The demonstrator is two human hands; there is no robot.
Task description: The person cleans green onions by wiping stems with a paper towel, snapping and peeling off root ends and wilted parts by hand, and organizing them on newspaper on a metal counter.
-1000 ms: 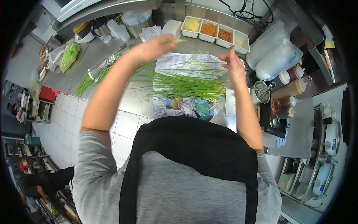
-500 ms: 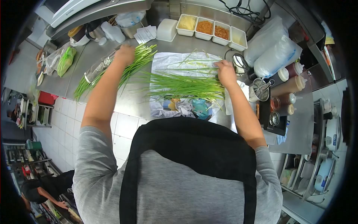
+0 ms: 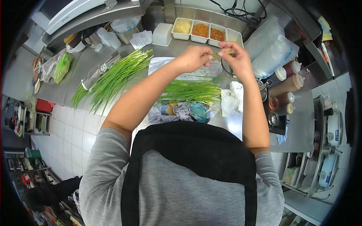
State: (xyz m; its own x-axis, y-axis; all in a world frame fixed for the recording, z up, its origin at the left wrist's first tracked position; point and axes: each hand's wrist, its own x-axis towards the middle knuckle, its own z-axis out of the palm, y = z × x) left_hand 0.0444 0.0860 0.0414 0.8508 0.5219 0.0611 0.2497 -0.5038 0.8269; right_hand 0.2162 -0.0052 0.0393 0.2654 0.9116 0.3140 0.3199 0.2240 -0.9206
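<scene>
My left hand point(image 3: 195, 59) and my right hand point(image 3: 240, 63) are close together above the far side of the newspaper point(image 3: 155, 64). A thin green chive stalk point(image 3: 215, 54) runs between their fingertips, pinched at both sides. Below them a loose pile of long chives point(image 3: 192, 90) lies across the newspaper, pale ends to the right. To the left, a larger bundle of chives point(image 3: 120, 73) rests slantwise on the steel counter, beside a clear plastic wrapper point(image 3: 98, 69). A crumpled white cloth or paper point(image 3: 232, 98) sits at the pile's right end.
White tubs point(image 3: 181, 29) of yellow and orange-brown food line the back wall. Filled plastic bags point(image 3: 275, 54), sauce bottles point(image 3: 294, 84) and a black tray point(image 3: 277, 122) stand at the right. A green bag point(image 3: 63, 68) lies far left. Another person point(image 3: 41, 196) is at lower left.
My left hand has left the chive bundle and moved right to meet my right hand. My right hand has risen from the newspaper's right edge. A stalk now spans both hands.
</scene>
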